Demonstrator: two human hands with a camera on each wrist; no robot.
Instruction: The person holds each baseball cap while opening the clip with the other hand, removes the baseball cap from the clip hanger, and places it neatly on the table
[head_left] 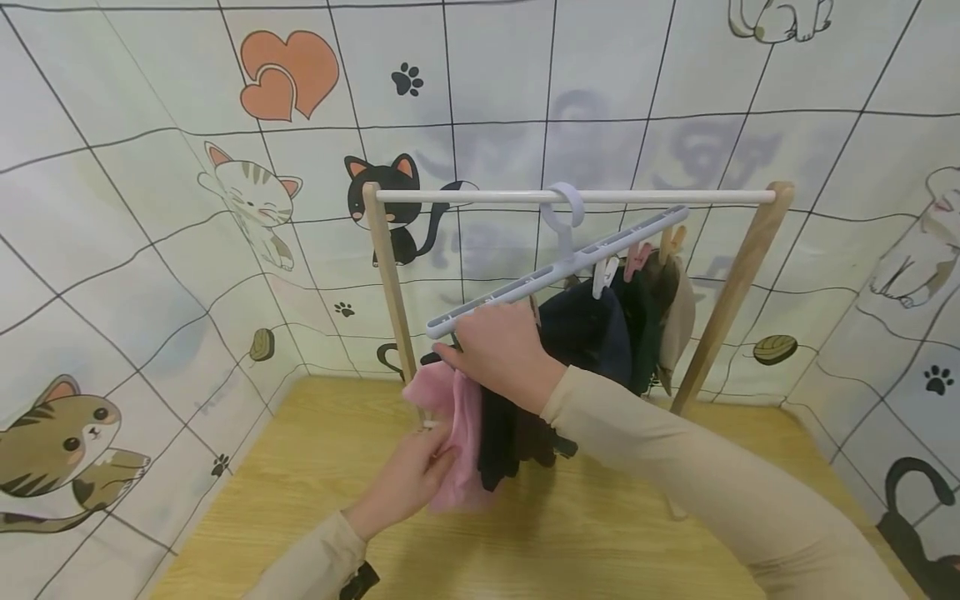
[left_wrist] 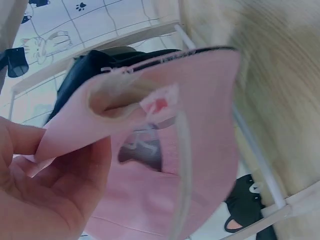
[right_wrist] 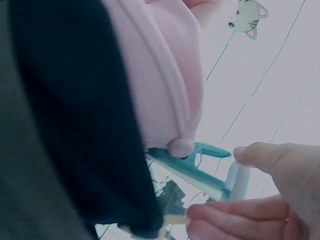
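Observation:
In the head view a pink cap [head_left: 467, 450] hangs below the low left end of a tilted white clip hanger [head_left: 558, 271]. My left hand [head_left: 411, 467] holds the cap's lower edge, and in the left wrist view thumb and fingers pinch its pink fabric [left_wrist: 75, 135]. A small tag shows inside the cap. My right hand [head_left: 510, 350] is at the hanger's low end. In the right wrist view its thumb and straight fingers stand apart around a teal clothespin [right_wrist: 192, 172], which sits at the cap's button; the thumb tip is close to the clothespin's handle.
The hanger hooks over a white rail [head_left: 465, 197] on wooden posts [head_left: 727, 296]. Several dark caps [head_left: 577, 333] hang beside the pink one, with white, pink and orange clothespins [head_left: 637, 260] at the right. Beneath is a wood-grain tabletop [head_left: 600, 533]; a cat-print backdrop [head_left: 495, 75] surrounds it.

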